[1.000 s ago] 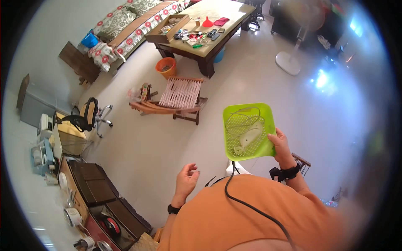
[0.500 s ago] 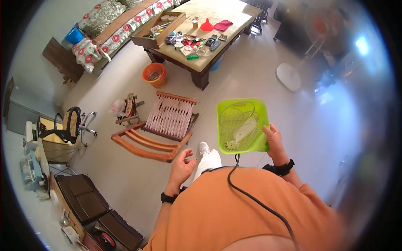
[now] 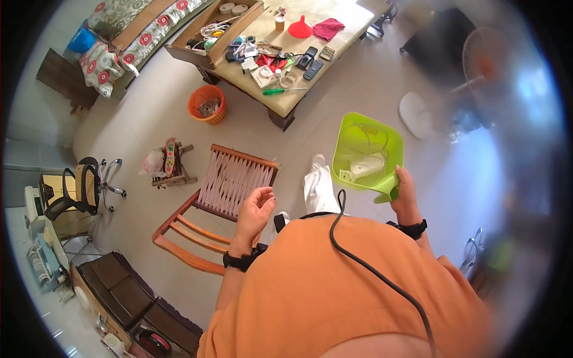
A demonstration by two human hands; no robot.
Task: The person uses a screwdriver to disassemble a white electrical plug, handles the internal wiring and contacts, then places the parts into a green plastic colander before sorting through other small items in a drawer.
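Observation:
My right hand [image 3: 407,194] grips the lip of a bright green plastic basket [image 3: 351,125] and holds it tilted above the floor, in front of my body. Inside lie a white oblong object [image 3: 369,163] and a loop of thin pale cord; I cannot make out the object's exact kind. My left hand [image 3: 254,209] hangs in the air with loosely curved fingers and nothing in it. Below and beyond it stands a wooden folding chair [image 3: 239,179] with a seat of pale woven cords. A black cable [image 3: 373,262] runs down over my orange shirt.
Ahead is a table [image 3: 349,56] bearing a wooden box [image 3: 209,39], a red funnel [image 3: 300,27], a pink cloth [image 3: 328,28] and several small tools. An orange basket [image 3: 206,104] sits on the floor nearby. A fan [image 3: 482,53] stands right, an office chair [image 3: 83,185] left.
The green basket has moved right in view and tilted, and its contents have shifted. My left hand is higher, its fingers more curled. My view has turned, and my feet stand differently.

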